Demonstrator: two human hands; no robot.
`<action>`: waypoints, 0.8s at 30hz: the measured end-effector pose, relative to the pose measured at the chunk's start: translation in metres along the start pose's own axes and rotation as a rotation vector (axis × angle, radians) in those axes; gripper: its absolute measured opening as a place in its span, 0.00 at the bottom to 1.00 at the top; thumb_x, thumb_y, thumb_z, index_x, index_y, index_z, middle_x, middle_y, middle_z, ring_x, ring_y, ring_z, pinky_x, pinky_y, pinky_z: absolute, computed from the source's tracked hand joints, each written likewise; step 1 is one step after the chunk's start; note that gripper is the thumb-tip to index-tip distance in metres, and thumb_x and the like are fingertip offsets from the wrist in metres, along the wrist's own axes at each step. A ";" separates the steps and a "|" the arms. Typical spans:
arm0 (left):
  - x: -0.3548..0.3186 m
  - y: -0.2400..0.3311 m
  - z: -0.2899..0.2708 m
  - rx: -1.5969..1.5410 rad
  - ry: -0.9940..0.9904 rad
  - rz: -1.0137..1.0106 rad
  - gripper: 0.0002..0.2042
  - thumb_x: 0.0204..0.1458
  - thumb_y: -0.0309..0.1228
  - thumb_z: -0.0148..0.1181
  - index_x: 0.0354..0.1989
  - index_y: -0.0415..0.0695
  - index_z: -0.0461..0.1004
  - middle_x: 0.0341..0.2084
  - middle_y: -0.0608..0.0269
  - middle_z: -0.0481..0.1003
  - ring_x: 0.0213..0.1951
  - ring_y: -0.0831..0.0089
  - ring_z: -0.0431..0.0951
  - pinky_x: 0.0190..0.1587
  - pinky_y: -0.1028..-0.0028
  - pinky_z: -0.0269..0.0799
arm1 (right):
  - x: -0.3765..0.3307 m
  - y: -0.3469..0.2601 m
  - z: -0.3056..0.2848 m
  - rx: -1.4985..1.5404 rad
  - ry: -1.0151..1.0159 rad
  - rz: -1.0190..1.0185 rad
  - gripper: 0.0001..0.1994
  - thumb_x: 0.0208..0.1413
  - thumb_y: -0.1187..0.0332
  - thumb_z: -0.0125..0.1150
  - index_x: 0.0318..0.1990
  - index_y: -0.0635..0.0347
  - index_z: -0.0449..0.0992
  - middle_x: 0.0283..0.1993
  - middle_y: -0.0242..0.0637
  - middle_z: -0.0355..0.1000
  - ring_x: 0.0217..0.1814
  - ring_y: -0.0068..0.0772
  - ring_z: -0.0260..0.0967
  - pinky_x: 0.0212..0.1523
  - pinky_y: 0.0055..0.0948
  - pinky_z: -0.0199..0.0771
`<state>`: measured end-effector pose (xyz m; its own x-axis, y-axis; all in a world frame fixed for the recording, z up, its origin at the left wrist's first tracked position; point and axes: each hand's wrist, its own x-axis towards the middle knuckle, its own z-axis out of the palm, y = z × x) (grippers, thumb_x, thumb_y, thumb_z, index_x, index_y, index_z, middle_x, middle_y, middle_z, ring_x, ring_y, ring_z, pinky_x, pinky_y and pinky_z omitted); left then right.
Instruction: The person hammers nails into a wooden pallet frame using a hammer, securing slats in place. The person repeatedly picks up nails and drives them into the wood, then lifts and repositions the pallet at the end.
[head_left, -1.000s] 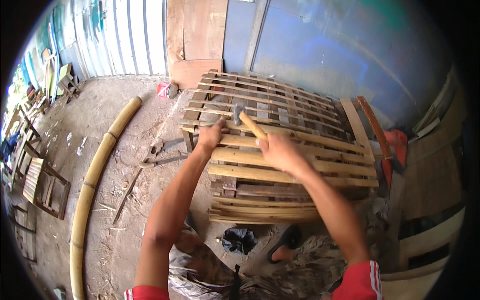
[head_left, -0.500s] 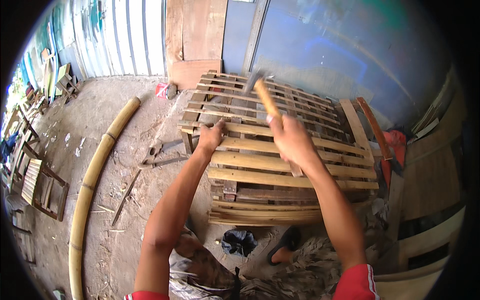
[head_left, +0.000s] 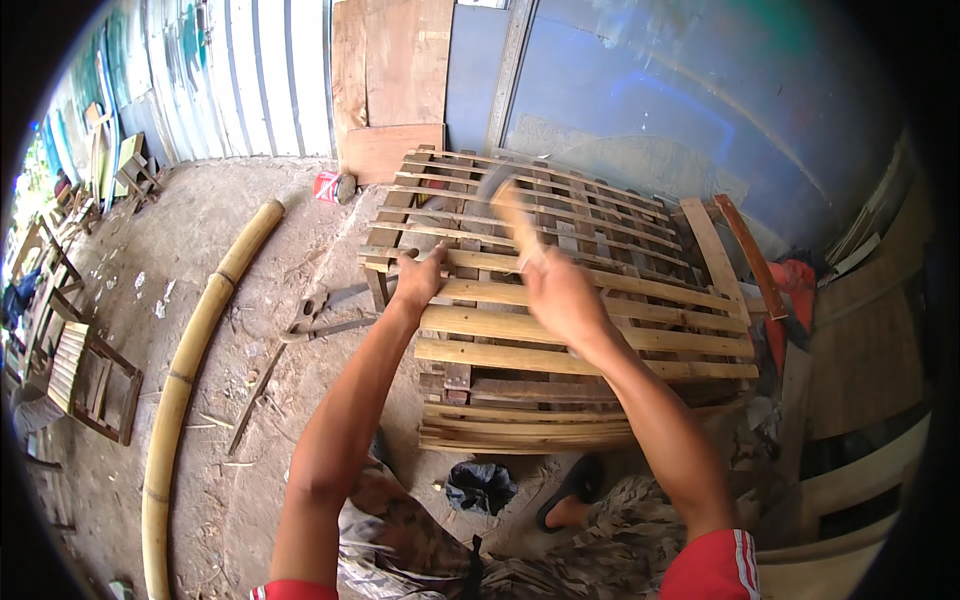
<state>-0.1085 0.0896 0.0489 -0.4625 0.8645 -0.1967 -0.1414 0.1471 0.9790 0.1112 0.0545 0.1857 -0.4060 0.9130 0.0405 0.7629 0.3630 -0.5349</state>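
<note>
My right hand (head_left: pixel 563 300) is wrapped round the wooden handle of a hammer (head_left: pixel 517 222), whose head is blurred by motion above the slats. At the left end of a bamboo slat (head_left: pixel 482 260), my left hand (head_left: pixel 421 276) grips with thumb and fingers; any small thing between its fingertips is too small to make out. The slat lies across a low wooden frame (head_left: pixel 457 376), among several roughly parallel slats. Wider, paler bamboo strips (head_left: pixel 490 322) lie on the near side, and thinner ones on the far side.
A long bamboo pole (head_left: pixel 182 370) lies on the dirt floor at left, near metal tools (head_left: pixel 318 328). A stack of bamboo strips (head_left: pixel 520 436) and a black plastic bag (head_left: pixel 480 487) are close to my feet. Boards (head_left: pixel 712 250) lean at right; a red can (head_left: pixel 327 187) stands behind.
My right hand has moved left and slightly down, bringing the hammer lower and closer to my left hand. The left hand stays at the slat's end.
</note>
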 end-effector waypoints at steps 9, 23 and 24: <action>-0.014 0.011 0.007 0.035 0.003 0.037 0.41 0.57 0.49 0.58 0.68 0.29 0.51 0.59 0.32 0.66 0.55 0.51 0.75 0.58 0.62 0.70 | 0.011 0.009 -0.013 0.017 0.235 -0.097 0.21 0.70 0.55 0.48 0.37 0.68 0.74 0.18 0.41 0.72 0.15 0.37 0.72 0.20 0.41 0.73; -0.013 0.008 0.000 0.021 -0.063 -0.005 0.42 0.59 0.50 0.56 0.69 0.29 0.47 0.60 0.33 0.65 0.56 0.53 0.74 0.60 0.64 0.68 | 0.016 0.031 0.002 -0.218 -0.268 -0.020 0.21 0.70 0.54 0.48 0.36 0.65 0.77 0.17 0.41 0.71 0.14 0.35 0.68 0.18 0.41 0.68; -0.005 -0.002 -0.009 0.020 -0.064 0.001 0.42 0.59 0.50 0.56 0.69 0.30 0.47 0.60 0.33 0.65 0.57 0.53 0.73 0.60 0.63 0.68 | 0.011 0.016 -0.012 -0.218 -0.297 -0.011 0.20 0.71 0.55 0.47 0.35 0.65 0.75 0.17 0.37 0.69 0.14 0.31 0.64 0.17 0.36 0.67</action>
<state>-0.1142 0.0809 0.0470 -0.4052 0.8937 -0.1926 -0.1229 0.1555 0.9802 0.1253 0.0727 0.1876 -0.5185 0.8268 -0.2182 0.8340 0.4327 -0.3423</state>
